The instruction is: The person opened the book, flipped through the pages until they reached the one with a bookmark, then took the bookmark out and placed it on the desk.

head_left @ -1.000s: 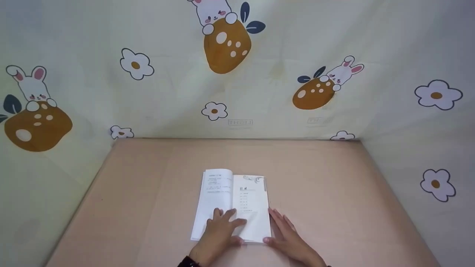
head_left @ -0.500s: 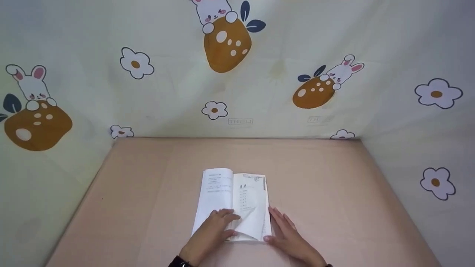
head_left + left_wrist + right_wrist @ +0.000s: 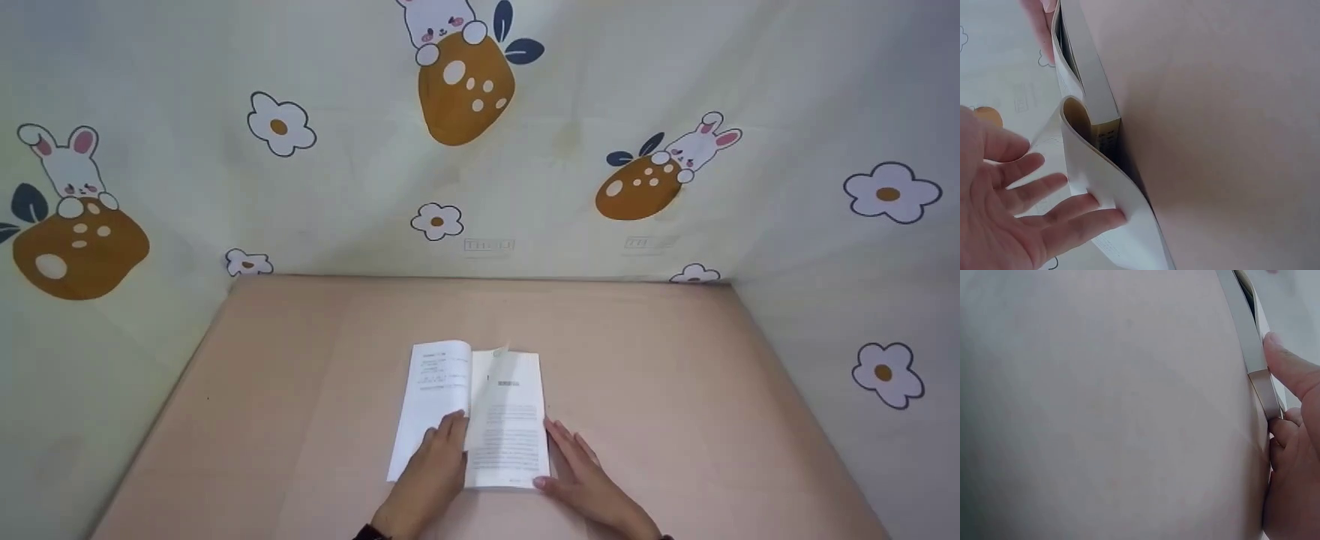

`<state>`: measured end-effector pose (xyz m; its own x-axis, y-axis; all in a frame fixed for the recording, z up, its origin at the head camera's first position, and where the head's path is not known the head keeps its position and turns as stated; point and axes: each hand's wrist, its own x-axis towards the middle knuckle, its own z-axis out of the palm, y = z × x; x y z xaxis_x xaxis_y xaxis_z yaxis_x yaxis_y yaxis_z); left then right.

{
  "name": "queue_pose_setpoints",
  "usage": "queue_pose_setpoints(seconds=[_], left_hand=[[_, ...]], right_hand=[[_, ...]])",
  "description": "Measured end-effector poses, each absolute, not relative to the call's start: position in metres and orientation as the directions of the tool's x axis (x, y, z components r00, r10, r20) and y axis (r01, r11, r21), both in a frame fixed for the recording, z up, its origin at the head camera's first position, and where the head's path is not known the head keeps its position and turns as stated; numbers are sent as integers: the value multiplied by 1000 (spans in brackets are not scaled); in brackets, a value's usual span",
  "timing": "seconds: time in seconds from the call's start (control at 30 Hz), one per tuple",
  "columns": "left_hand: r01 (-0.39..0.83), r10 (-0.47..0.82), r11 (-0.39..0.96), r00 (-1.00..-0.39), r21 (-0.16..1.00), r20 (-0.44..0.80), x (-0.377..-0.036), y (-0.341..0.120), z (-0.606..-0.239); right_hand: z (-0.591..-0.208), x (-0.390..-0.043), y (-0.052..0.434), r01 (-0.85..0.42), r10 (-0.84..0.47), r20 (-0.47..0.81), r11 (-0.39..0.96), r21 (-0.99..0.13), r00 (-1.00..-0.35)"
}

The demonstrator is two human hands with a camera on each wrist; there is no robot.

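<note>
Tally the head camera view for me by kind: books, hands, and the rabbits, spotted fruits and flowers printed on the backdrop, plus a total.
Open book: 1
Hands, left hand and right hand: 2
Printed rabbits: 3
Printed spotted fruits: 3
Printed flowers, including two cut off at the table edge: 6
Total: 15

The book [image 3: 510,435] is smooth, matt paper (the tabletop [image 3: 637,367] looks matt too).

Left fingers [image 3: 1075,229] spread, curved book pages [image 3: 1095,170], tabletop [image 3: 1235,135]
</note>
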<state>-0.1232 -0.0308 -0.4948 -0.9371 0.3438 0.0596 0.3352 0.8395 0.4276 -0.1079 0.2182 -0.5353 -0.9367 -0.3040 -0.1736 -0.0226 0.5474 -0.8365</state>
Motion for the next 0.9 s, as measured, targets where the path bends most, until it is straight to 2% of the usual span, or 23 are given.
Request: queue_pose_setpoints(seconds=[0.27,0.67,0.9], left_hand=[[234,210,848,-972,475,103,-126,-38,-497],[99,112,824,-994,557,9,-121,-49,-491],[28,43,851,-999,524,-17,-119,-54,-493]], right_hand=[[-535,-107,219,-2,-297,-194,549,-836,-935],[-536,-108,220,-11,-291,-180,551,-835,-940],[-536,-108,219,-12,-299,-182,548,-837,-937]])
